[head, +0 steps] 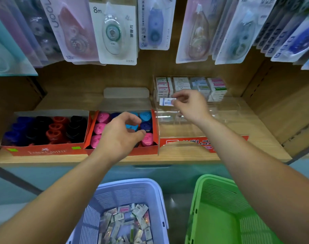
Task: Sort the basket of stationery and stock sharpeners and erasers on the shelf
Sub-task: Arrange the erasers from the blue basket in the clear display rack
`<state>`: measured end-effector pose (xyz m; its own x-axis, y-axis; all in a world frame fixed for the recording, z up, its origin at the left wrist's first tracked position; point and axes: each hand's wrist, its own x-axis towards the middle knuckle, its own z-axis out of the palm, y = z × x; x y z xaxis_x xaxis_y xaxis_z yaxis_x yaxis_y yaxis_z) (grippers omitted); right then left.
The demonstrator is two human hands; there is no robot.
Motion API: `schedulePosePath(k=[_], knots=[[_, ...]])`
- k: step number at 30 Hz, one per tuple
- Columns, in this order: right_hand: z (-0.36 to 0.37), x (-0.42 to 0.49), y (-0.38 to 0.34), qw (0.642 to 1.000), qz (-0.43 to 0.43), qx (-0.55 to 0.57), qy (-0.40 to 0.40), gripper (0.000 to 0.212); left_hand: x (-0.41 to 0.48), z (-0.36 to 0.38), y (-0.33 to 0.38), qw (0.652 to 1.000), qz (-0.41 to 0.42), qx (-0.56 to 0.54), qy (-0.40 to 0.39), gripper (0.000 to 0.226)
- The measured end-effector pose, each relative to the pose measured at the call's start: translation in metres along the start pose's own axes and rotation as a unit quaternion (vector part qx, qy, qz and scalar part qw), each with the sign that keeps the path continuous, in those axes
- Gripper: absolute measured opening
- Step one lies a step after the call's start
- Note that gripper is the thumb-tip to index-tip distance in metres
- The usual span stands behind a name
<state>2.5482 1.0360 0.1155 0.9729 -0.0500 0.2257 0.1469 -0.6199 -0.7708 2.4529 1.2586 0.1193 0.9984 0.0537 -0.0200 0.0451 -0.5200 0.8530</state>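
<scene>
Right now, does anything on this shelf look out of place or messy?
One pink sharpener sits front right in the right-hand red box, among the blue ones; the other pinks line its left side. Nothing else stands out.

The right hand point(190, 106) pinched a small white-and-blue wrapped eraser point(165, 101) over a clear acrylic tray point(229, 111), with stacked boxed erasers point(190, 85) just beyond it. The left hand point(120, 136) hovered, fingers curled, over a red cardboard box point(122, 151) of pink and blue plastic sharpeners point(101, 128); whether it gripped one was unclear. Below the left forearm sat a lilac plastic basket point(129, 181) of loose wrapped erasers point(125, 222); below the right forearm, a green plastic basket point(220, 217).
</scene>
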Motion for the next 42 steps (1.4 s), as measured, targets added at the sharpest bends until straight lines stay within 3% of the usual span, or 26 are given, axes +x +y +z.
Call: schedulePosePath(k=[3, 8, 16, 22, 26, 30, 33, 38, 42], knots=[[0.01, 0.028, 0.006, 0.99, -0.03, -0.123, -0.066, 0.015, 0.003, -0.002, -0.006, 1.0, -0.012, 0.021, -0.006, 0.02], [0.02, 0.042, 0.009, 0.974, -0.054, -0.2, -0.088, 0.02, 0.01, -0.01, -0.014, 0.999, -0.02, 0.043, 0.025, 0.016], [0.005, -0.002, 0.001, 0.987, -0.055, -0.148, -0.013, 0.035, -0.001, -0.012, -0.016, 0.997, 0.015, 0.082, -0.007, 0.014], [-0.003, -0.114, -0.008, 0.997, -0.026, -0.069, -0.002, 0.019, -0.059, -0.018, -0.023, 0.991, 0.04, 0.112, -0.054, 0.014], [0.032, -0.206, 0.004, 0.997, 0.039, -0.012, -0.062, 0.015, -0.111, -0.014, -0.068, 0.983, -0.007, 0.156, -0.101, 0.018], [0.09, -0.277, 0.026, 0.977, 0.091, -0.013, -0.193, 0.032, -0.157, 0.002, -0.143, 0.963, -0.099, 0.205, -0.145, 0.047], [0.136, -0.308, 0.045, 0.954, 0.131, -0.043, -0.267, 0.044, -0.189, 0.024, -0.205, 0.946, -0.18, 0.21, -0.167, 0.055], [0.204, -0.343, 0.088, 0.91, 0.237, -0.074, -0.332, 0.062, -0.2, 0.065, -0.273, 0.923, -0.248, 0.2, -0.215, 0.064], [0.249, -0.365, 0.122, 0.886, 0.343, -0.07, -0.303, 0.067, -0.182, 0.094, -0.313, 0.924, -0.254, 0.193, -0.212, 0.073]])
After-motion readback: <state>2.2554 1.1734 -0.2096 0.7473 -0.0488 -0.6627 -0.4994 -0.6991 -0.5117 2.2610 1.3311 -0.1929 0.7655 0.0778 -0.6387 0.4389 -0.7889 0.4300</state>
